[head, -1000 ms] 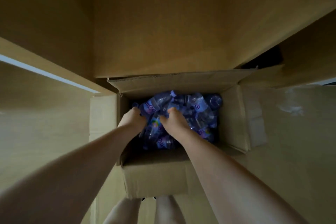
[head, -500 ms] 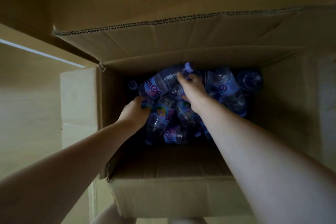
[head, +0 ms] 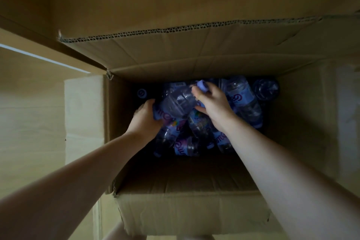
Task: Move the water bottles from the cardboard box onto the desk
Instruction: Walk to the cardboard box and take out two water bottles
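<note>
Head view, looking steeply down into an open cardboard box (head: 191, 177) whose flaps stand folded outward on all four sides. At far left, a pale wood-grain surface (head: 31, 119) runs alongside the box's left flap, crossed higher up by a thin bright strip (head: 44, 58). Inside the box, near its left wall, a single dark cap with a pale ring mark (head: 141, 93) shows in the shadow. Left hand (head: 145, 121) reaches down into the box with its fingers curled round the labelled lower end of one water bottle (head: 178, 103), which lies tilted on top of the heap, base toward the left and neck toward the upper right. Right hand (head: 213, 103) grips the same bottle at the neck end, the fingers wrapped just below its lilac cap (head: 202, 84) and the thumb pressed against the bottle's shoulder. Beneath and around the held bottle lies a loose pile of water bottles (head: 187, 145), clear with blue-purple labels, pointing in mixed directions on the box floor. Right of the right hand, another bottle (head: 243, 99) lies lengthwise, and beyond it, near the right wall, one bottle (head: 266, 88) shows end-on. Both forearms enter from the bottom corners of the view.
</note>
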The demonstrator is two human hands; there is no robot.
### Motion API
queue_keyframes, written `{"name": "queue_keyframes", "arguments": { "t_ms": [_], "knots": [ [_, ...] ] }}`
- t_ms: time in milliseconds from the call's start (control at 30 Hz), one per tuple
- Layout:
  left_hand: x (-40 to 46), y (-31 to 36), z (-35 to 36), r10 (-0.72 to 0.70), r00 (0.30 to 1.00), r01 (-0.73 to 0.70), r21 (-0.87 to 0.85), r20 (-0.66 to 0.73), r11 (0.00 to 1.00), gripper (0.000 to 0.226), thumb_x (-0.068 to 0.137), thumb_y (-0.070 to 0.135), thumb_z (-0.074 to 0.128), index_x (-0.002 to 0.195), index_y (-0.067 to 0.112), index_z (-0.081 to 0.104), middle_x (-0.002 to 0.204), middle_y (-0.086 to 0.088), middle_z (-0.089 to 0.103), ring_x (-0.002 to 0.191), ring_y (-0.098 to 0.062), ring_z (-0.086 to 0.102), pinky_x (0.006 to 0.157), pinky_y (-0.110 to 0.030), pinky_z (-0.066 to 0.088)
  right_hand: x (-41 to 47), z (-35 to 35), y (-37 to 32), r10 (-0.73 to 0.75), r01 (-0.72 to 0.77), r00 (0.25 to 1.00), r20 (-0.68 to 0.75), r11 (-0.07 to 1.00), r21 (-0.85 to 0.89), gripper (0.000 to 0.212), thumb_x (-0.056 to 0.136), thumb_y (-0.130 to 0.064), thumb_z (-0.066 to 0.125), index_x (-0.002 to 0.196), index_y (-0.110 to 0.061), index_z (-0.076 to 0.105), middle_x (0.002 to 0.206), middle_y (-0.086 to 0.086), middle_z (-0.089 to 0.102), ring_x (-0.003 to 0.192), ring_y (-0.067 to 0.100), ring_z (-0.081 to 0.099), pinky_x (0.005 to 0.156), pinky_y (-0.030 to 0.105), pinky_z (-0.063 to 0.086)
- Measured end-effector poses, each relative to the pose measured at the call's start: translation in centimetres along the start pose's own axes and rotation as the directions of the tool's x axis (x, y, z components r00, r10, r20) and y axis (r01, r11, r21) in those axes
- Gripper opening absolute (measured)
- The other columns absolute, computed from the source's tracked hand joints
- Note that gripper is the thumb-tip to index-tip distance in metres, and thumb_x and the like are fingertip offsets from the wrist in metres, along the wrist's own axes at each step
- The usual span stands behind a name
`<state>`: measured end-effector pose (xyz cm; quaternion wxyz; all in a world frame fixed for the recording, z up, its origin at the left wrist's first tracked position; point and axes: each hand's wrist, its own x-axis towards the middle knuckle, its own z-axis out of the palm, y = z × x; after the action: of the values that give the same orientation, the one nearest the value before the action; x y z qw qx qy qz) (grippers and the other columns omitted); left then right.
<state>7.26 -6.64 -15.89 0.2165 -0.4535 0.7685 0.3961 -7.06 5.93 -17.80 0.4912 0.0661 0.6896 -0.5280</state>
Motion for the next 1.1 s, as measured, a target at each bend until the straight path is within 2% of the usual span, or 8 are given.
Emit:
{"name": "queue_keyframes", "arguments": {
  "t_ms": [200,300,433,567,633,700,900,1100],
  "knots": [
    [-1.5,1.6,-0.2,0.030,0.973,0.012,-0.181,0.229,0.983,0.094,0.065,0.024,0.086,0.142,0.019,0.033,0.131,-0.001,0.054,0.119,-0.020,0.055,0.098,-0.040,0.048,-2.3,1.2,-2.5,-0.127,0.136,0.989,0.078,0.983,-0.121,0.025,0.093,-0.028,0.063,0.116,-0.018,0.066,0.088,-0.015,0.065,0.079,-0.010,0.061,0.075,0.013,0.048],
    [-2.6,1.4,0.7,0.038,0.972,0.035,-0.302,0.231,0.953,0.078,0.061,0.021,0.088,0.125,0.021,0.044,0.110,0.007,0.061,0.098,-0.007,0.060,0.084,-0.025,0.050,-2.9,1.7,-3.0,-0.123,0.120,0.992,-0.018,0.987,-0.110,0.028,0.094,-0.031,0.062,0.118,-0.017,0.066,0.105,-0.006,0.068,0.093,0.002,0.062,0.088,0.024,0.049],
    [-2.4,0.7,1.2,-0.063,0.989,0.107,-0.357,0.133,0.928,0.075,0.060,0.018,0.089,0.122,0.010,0.048,0.108,-0.004,0.063,0.101,-0.022,0.063,0.090,-0.038,0.052,-3.0,2.4,-2.7,-0.058,0.071,0.994,0.092,0.987,-0.142,0.031,0.095,-0.035,0.058,0.123,-0.021,0.063,0.115,-0.007,0.065,0.115,0.010,0.060,0.101,0.034,0.048],
    [-2.3,-1.3,0.9,-0.156,0.982,0.184,-0.342,0.108,0.922,0.056,0.066,0.029,0.085,0.112,0.019,0.055,0.097,0.001,0.067,0.092,-0.019,0.066,0.074,-0.030,0.052,-1.6,2.7,-0.7,-0.011,0.017,1.000,0.017,0.900,-0.435,0.042,0.103,-0.035,0.042,0.107,0.002,0.061,0.104,0.016,0.061,0.096,0.027,0.062,0.088,0.042,0.049],
    [-2.4,-2.2,0.9,-0.233,0.967,0.256,-0.431,0.108,0.865,0.050,0.070,0.033,0.082,0.111,0.025,0.055,0.097,0.002,0.067,0.091,-0.019,0.066,0.070,-0.029,0.052,-1.2,2.4,1.7,-0.122,0.122,0.991,0.055,0.656,-0.744,0.027,0.102,-0.023,0.047,0.113,-0.001,0.056,0.112,0.011,0.051,0.099,0.027,0.056,0.085,0.034,0.043],
    [-2.4,-2.8,1.0,-0.287,0.949,0.313,-0.473,0.128,0.824,0.058,0.071,0.035,0.081,0.119,0.021,0.052,0.104,-0.001,0.066,0.093,-0.021,0.065,0.079,-0.035,0.053,-0.9,2.4,4.5,-0.160,0.325,0.942,0.293,0.234,-0.916,0.039,0.093,-0.006,0.056,0.131,-0.005,0.049,0.133,0.012,0.040,0.125,0.030,0.042,0.099,0.038,0.041],
    [-1.6,-3.5,2.3,-0.224,0.967,0.255,-0.434,0.123,0.864,0.038,0.076,0.028,0.077,0.110,0.023,0.061,0.095,0.002,0.068,0.088,-0.015,0.065,0.070,-0.027,0.050,1.3,3.8,9.9,0.078,0.550,0.817,0.572,-0.402,-0.732,0.078,0.094,-0.022,0.053,0.155,-0.019,0.005,0.162,0.006,-0.003,0.149,0.028,-0.010,0.116,0.056,-0.011],
    [-1.4,-4.6,2.5,-0.221,0.968,0.249,-0.477,0.116,0.843,0.025,0.077,0.028,0.077,0.088,0.037,0.056,0.088,0.010,0.067,0.080,-0.004,0.063,0.063,-0.019,0.045,4.2,6.9,11.3,0.097,0.476,0.844,0.527,-0.588,-0.654,0.075,0.096,-0.029,0.051,0.155,-0.022,0.005,0.162,0.006,0.002,0.149,0.028,-0.006,0.114,0.059,-0.010]
  ]
}}
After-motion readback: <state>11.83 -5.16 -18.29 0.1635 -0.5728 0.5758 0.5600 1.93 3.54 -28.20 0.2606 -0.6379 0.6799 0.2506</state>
